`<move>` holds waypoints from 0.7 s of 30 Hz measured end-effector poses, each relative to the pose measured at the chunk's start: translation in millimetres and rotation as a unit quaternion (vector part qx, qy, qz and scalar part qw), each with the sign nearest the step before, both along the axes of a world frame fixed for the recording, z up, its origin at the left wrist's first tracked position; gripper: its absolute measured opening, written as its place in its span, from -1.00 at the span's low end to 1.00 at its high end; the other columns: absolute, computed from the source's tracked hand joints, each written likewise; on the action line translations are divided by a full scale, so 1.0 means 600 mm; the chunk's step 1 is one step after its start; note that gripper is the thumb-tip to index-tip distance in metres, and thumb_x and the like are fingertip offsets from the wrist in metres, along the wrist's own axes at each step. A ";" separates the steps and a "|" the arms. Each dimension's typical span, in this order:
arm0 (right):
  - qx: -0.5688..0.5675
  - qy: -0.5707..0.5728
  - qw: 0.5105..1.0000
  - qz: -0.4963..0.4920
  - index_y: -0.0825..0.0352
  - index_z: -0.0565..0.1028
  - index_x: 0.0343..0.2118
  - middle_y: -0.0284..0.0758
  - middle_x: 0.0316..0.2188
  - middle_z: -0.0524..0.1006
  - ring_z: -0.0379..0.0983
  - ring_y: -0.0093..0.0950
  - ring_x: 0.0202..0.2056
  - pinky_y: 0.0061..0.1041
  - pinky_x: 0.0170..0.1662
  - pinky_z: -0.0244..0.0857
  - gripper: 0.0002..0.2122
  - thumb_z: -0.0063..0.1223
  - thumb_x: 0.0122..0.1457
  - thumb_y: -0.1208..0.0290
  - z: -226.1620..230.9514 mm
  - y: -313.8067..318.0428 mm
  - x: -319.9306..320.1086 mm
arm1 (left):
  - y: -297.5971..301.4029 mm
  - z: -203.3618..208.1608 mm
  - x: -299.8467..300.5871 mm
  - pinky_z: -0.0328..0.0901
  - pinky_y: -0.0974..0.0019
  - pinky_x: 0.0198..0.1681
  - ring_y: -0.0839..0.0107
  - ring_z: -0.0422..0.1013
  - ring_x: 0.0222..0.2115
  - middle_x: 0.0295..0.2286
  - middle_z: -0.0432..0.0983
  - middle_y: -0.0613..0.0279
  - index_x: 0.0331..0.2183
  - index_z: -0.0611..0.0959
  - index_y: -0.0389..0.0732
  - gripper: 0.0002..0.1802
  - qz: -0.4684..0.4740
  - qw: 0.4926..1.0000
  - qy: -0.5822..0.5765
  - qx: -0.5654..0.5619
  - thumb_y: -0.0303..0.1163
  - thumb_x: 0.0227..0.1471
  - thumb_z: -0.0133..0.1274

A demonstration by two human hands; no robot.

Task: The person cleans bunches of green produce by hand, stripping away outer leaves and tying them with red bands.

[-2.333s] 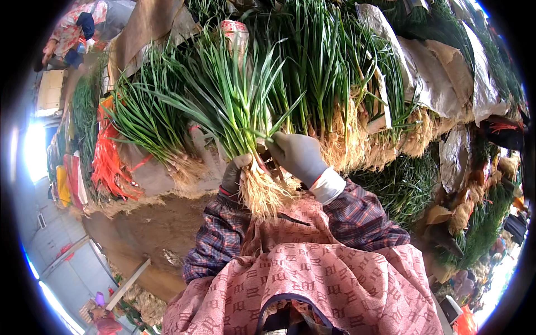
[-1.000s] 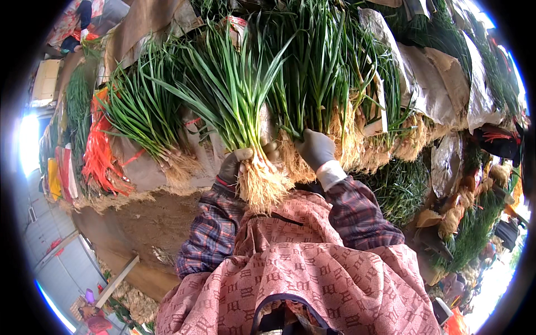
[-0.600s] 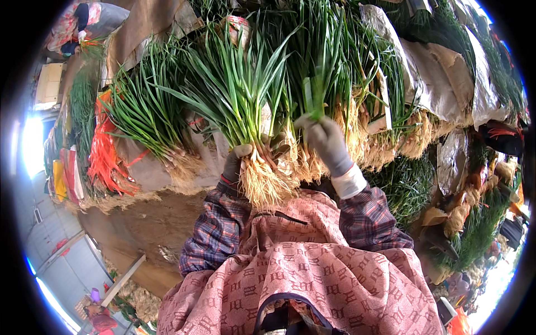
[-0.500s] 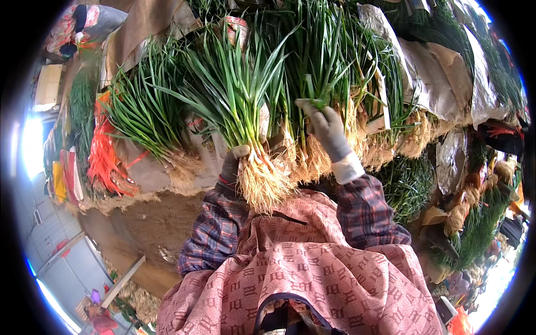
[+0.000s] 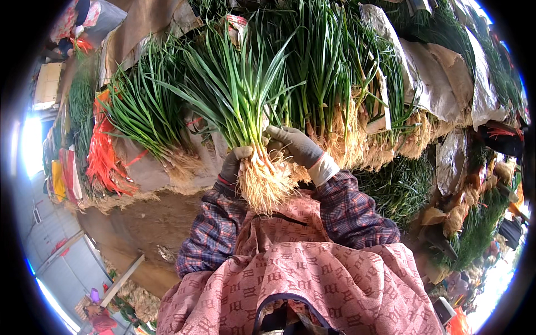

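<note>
A bunch of green garlic (image 5: pixel 245 106), with long flat leaves, pale stems and shaggy straw-coloured roots (image 5: pixel 265 187), is held upright in front of me. My left hand (image 5: pixel 233 163), in a grey-brown glove, grips it low on the left, just above the roots. At the right side of the same stems, the fingers of my right hand (image 5: pixel 296 144) close on the bunch; its glove is similar, with a white cuff. The bunch partly hides the fingertips of both hands.
Another pile of green garlic (image 5: pixel 148 106) lies to the left, beside orange-red plastic strips (image 5: pixel 106 151). More rooted stalks (image 5: pixel 346 128) line the bench to the right. Sacking (image 5: pixel 441 72) covers piles farther right. Loose green leaves (image 5: pixel 396 184) are heaped below the bench edge.
My right hand has come down and left from among the stalks on the right, where it held a green stalk, to the bunch. My left hand keeps its grip in the same place.
</note>
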State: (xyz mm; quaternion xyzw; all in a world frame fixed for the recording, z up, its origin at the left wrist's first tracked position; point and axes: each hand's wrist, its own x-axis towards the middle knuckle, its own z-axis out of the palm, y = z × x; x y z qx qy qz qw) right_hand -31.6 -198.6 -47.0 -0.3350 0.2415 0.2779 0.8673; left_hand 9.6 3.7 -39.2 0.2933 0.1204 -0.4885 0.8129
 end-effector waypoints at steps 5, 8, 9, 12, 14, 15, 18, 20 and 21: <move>-0.624 -0.212 0.723 0.208 0.27 0.55 -0.31 -0.36 -0.58 0.55 0.40 -0.44 -0.66 -0.43 -0.51 0.32 -0.72 -0.02 0.24 0.14 -0.012 -0.033 -0.001 | -0.016 0.026 -0.005 0.48 0.16 -0.12 0.19 0.47 -0.19 -0.23 0.48 0.07 -0.10 0.49 -0.32 -0.46 -0.008 1.000 0.011 0.015 -0.26 -0.15 0.16; -0.648 -0.086 0.754 0.056 0.28 0.58 -0.35 -0.35 -0.64 0.52 0.44 -0.43 -0.62 -0.39 -0.48 0.34 -0.68 -0.04 0.24 0.10 -0.002 -0.081 0.013 | -0.007 0.029 -0.001 0.53 0.20 -0.20 0.17 0.46 -0.16 -0.23 0.48 0.03 -0.15 0.51 -0.33 -0.52 -0.018 1.000 -0.016 -0.001 -0.30 -0.14 0.14; -0.661 -0.117 0.738 0.065 0.23 0.59 -0.36 -0.36 -0.64 0.51 0.44 -0.48 -0.62 -0.42 -0.48 0.35 -0.68 -0.03 0.23 0.08 0.003 -0.083 0.022 | -0.008 0.023 -0.004 0.54 0.14 -0.24 0.16 0.46 -0.15 -0.23 0.49 0.02 -0.16 0.52 -0.36 -0.55 -0.010 1.000 -0.007 0.008 -0.34 -0.14 0.13; -0.654 -0.106 0.637 0.395 0.19 0.62 -0.25 -0.28 -0.46 0.61 0.56 -0.42 -0.49 -0.46 -0.38 0.42 -0.70 -0.05 0.22 0.10 0.103 -0.020 0.096 | 0.037 -0.030 -0.001 0.44 0.15 -0.19 0.26 0.50 -0.32 -0.41 0.54 0.03 -0.36 0.58 -0.37 -0.68 -0.063 0.998 0.003 0.027 -0.27 -0.05 0.07; -0.702 -0.096 0.519 0.478 0.18 0.61 -0.21 -0.34 -0.38 0.62 0.58 -0.43 -0.42 -0.48 -0.36 0.42 -0.73 0.02 0.19 0.15 0.094 0.013 0.128 | 0.002 -0.017 -0.014 0.42 0.27 -0.24 0.31 0.47 -0.42 -0.47 0.53 0.11 -0.40 0.59 -0.34 -0.71 -0.038 0.998 0.005 0.054 -0.27 0.03 0.02; -0.709 -0.123 0.470 0.511 0.17 0.61 -0.18 -0.36 -0.29 0.62 0.58 -0.46 -0.32 -0.50 -0.31 0.42 -0.75 0.11 0.14 0.21 0.039 0.013 0.142 | -0.007 -0.022 -0.016 0.41 0.30 -0.25 0.33 0.47 -0.44 -0.46 0.54 0.13 -0.37 0.60 -0.35 -0.71 -0.043 0.996 -0.003 0.083 -0.27 0.04 0.02; -0.615 -0.089 0.482 0.617 0.18 0.61 -0.18 -0.33 -0.25 0.62 0.58 -0.43 -0.28 -0.47 -0.26 0.42 -0.79 0.09 0.13 0.33 0.025 0.030 0.183 | 0.012 -0.042 -0.020 0.41 0.34 -0.25 0.36 0.47 -0.43 -0.43 0.55 0.15 -0.27 0.61 -0.37 -0.68 -0.023 0.989 0.005 0.145 -0.29 0.06 0.01; -0.673 -0.114 0.479 0.552 0.21 0.62 -0.21 -0.35 -0.29 0.63 0.58 -0.42 -0.30 -0.44 -0.27 0.42 -0.79 0.09 0.12 0.31 0.034 0.034 0.168 | 0.011 -0.030 -0.020 0.42 0.34 -0.25 0.37 0.48 -0.42 -0.42 0.55 0.16 -0.24 0.60 -0.38 -0.67 -0.014 0.991 0.016 0.131 -0.30 0.06 0.01; -0.701 -0.126 0.475 0.517 0.22 0.62 -0.23 -0.35 -0.31 0.63 0.58 -0.41 -0.31 -0.42 -0.27 0.43 -0.79 0.10 0.12 0.30 0.042 0.029 0.158 | 0.004 -0.014 -0.018 0.42 0.34 -0.25 0.36 0.49 -0.41 -0.42 0.56 0.15 -0.24 0.60 -0.38 -0.67 -0.012 0.994 0.017 0.105 -0.31 0.06 0.02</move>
